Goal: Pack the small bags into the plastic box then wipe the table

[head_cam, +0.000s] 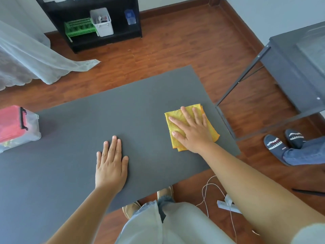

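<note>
Fingers (189, 115) flat | 1 cloth (173, 118) | 1 box (33, 127) | 2 hands

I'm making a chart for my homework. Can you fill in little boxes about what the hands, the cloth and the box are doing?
left hand: flat on the grey table, fingers straight
right hand: pressing flat on the yellow cloth
yellow cloth: folded, near the table's right edge
plastic box: at the table's left edge, red lid on
</note>
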